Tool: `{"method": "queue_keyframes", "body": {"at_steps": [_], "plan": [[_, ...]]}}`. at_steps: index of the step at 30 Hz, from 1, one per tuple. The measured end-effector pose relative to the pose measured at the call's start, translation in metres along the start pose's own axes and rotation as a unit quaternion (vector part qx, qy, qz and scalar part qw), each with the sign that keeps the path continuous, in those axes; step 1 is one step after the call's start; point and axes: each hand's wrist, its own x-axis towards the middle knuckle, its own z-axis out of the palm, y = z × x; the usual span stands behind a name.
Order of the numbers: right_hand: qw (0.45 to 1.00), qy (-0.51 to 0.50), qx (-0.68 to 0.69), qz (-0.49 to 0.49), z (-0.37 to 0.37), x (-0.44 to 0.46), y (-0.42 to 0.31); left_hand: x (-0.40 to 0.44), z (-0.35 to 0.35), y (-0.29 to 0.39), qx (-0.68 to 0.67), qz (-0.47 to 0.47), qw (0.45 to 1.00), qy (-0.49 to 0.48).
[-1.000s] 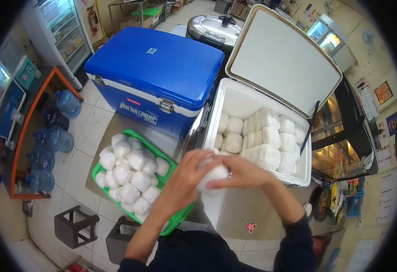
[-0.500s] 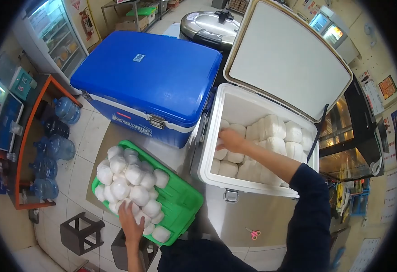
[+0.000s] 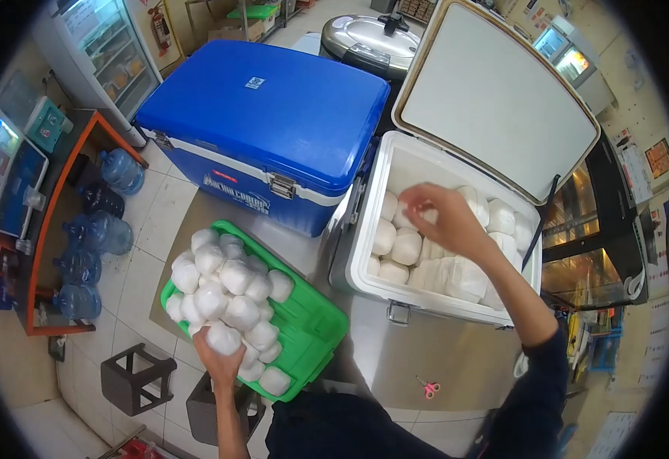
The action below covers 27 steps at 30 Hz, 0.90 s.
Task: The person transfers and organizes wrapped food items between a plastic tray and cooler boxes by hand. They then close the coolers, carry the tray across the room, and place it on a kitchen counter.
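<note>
White round bundles [image 3: 211, 301] are heaped on a green tray [image 3: 311, 325] at the left. My left hand [image 3: 218, 359] is wrapped round one white bundle [image 3: 224, 339] at the heap's near edge. Above the open white cooler [image 3: 380, 287] is my right hand [image 3: 441, 218], its fingers curled and partly apart, with nothing seen in them. Below that hand, rows of white bundles [image 3: 406, 246] fill much of the cooler; the hand and forearm hide some of them.
A closed blue cooler [image 3: 266, 115] stands behind the tray. The white cooler's raised lid [image 3: 499, 99] leans back. Pink scissors [image 3: 429, 388] lie on the table [image 3: 396, 352] in front. Dark stools [image 3: 137, 379] and water bottles [image 3: 107, 233] are on the left.
My right hand has risen from the cooler's left side and moved right. My left hand has closed round a bundle on the heap and lifted slightly. The whole view has shifted a little.
</note>
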Motion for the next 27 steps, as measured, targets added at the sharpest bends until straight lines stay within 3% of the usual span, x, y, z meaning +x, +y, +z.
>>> {"method": "queue_keyframes", "body": {"at_steps": [1,3,7,9,10,11,14,16,18,21,23,24,25,27], "plan": [[0.999,-0.022,0.038,-0.019,-0.007,-0.014,-0.024,0.004,-0.01,0.027,0.0,0.001,1.0,-0.001],[0.989,-0.075,0.12,-0.029,-0.004,-0.039,-0.082,0.016,-0.029,0.12,-0.074,0.119,0.987,-0.078],[0.972,-0.115,0.188,-0.08,0.019,-0.059,-0.111,0.047,-0.002,0.254,-0.226,0.284,0.912,-0.193],[0.961,-0.251,0.112,-0.031,0.006,-0.046,-0.105,0.066,0.02,0.292,-0.264,0.337,0.882,-0.194],[0.956,-0.279,0.085,0.015,-0.013,-0.037,-0.102,0.074,0.029,0.3,-0.266,0.334,0.884,-0.191],[0.968,-0.243,0.065,0.015,-0.022,-0.03,-0.087,0.08,0.037,0.305,-0.302,0.316,0.881,-0.18],[0.965,-0.204,0.083,0.145,-0.031,-0.013,-0.02,0.084,0.037,0.281,-0.307,0.286,0.894,-0.156],[0.956,-0.204,-0.108,0.182,-0.015,-0.009,0.033,0.083,0.031,0.241,-0.238,0.223,0.93,-0.17],[0.909,-0.35,-0.177,0.145,0.028,0.0,0.087,0.078,0.03,0.183,-0.151,0.137,0.959,-0.196],[0.893,-0.405,-0.154,0.124,0.085,-0.01,0.126,0.064,0.022,0.109,-0.023,0.06,0.981,-0.182],[0.833,-0.463,-0.274,0.128,0.112,-0.014,0.131,0.06,0.015,0.076,0.017,0.059,0.982,-0.179],[0.851,-0.404,-0.332,0.051,0.114,-0.024,0.122,0.058,0.016,0.065,0.053,0.062,0.981,-0.175],[0.85,-0.408,-0.329,0.048,0.12,-0.03,0.121,0.057,0.024,0.056,0.057,0.056,0.981,-0.176],[0.9,-0.237,-0.365,-0.025,0.139,-0.034,0.121,0.06,0.03,0.041,0.085,0.095,0.982,-0.142]]}}
